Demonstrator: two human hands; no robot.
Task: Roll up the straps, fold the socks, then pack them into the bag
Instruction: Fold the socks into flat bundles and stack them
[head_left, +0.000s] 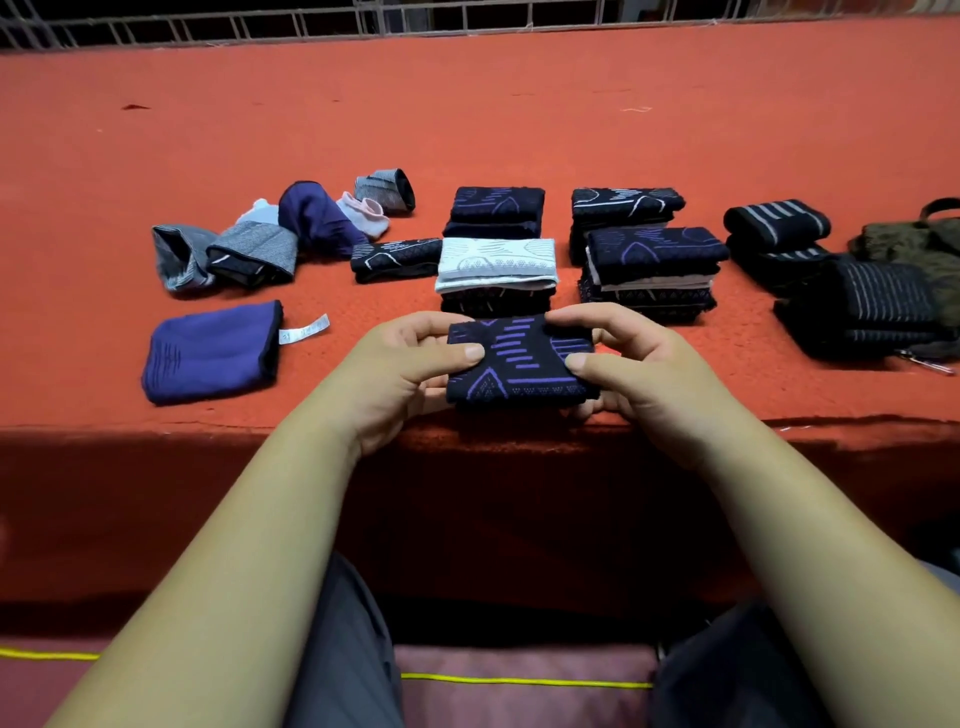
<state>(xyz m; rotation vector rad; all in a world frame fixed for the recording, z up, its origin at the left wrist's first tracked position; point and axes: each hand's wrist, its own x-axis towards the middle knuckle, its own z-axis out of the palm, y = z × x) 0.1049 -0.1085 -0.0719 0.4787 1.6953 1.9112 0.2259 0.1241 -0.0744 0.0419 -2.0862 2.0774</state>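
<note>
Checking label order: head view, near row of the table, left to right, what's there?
Purple folded cloth → white tag → left hand → black-and-purple sock, held in both hands → right hand → black striped strap.

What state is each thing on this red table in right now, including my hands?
purple-patterned sock: folded, held at both ends
left hand: pinches its left end
right hand: pinches its right end
white sock: folded, atop a stack
purple piece: lying flat, alone
grey socks: jumbled heap
striped strap: rolled
bag: partly out of frame, cannot tell
</note>
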